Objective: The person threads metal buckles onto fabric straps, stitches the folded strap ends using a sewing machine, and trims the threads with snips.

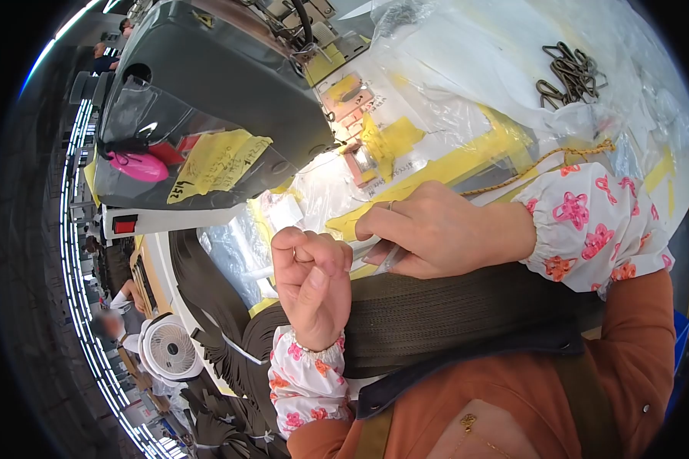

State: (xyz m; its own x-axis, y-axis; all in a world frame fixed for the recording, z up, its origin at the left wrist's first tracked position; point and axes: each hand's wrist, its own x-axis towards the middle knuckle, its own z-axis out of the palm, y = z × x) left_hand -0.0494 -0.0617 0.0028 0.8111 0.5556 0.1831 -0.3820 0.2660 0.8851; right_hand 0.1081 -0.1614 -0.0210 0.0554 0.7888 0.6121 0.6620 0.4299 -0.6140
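My left hand [311,284] is raised with its fingers curled in and the thumb bent against them; anything inside is hidden. Just right of it, my right hand [448,232] has its fingers bent and pinched. A small greyish, shiny piece [391,258] pokes out below its fingers, too little exposed to name. Beneath both hands lies a thick bundle of dark olive webbing straps [444,317], stretching across in front of my body. Beyond the hands is the grey sewing machine [230,84], its lit work area covered with yellow tape [390,141].
Metal hooks [568,75] lie piled on clear plastic at the upper right. A braided yellow cord [540,167] runs beside my right wrist. A pink object [138,166] hangs on the machine. A white fan [171,348] and more straps [222,413] are at left; people sit farther off.
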